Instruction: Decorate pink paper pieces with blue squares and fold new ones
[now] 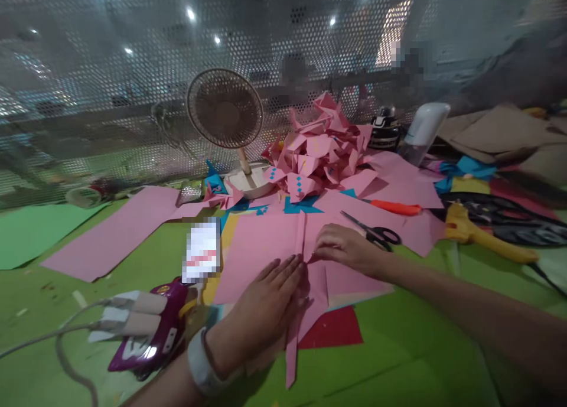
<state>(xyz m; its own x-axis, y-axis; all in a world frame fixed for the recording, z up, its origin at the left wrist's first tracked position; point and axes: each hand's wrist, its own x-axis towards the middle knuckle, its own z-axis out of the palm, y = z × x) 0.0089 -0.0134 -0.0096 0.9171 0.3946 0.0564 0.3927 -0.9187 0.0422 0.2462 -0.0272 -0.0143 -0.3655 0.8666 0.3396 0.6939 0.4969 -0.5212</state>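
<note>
My left hand [277,292] lies flat with its fingers stretched out, pressing on a narrow folded strip of pink paper [290,360]. The strip runs lengthwise across a large pink sheet [257,241] and hangs past its near edge. Just right of the strip, my right hand [339,246] has its fingers curled and pinched at the pink paper; the exact grip is partly hidden. Black-handled scissors [378,234] lie beyond my right wrist. A red piece of paper [332,329] shows below the pink sheets.
Behind the sheets stand a desk fan [225,108] and a heap of folded pink paper [316,150]. A yellow glue gun [487,238] and an orange-handled tool [396,207] lie right. Left are a purple power strip [155,330] with plugs and a lit phone [201,250].
</note>
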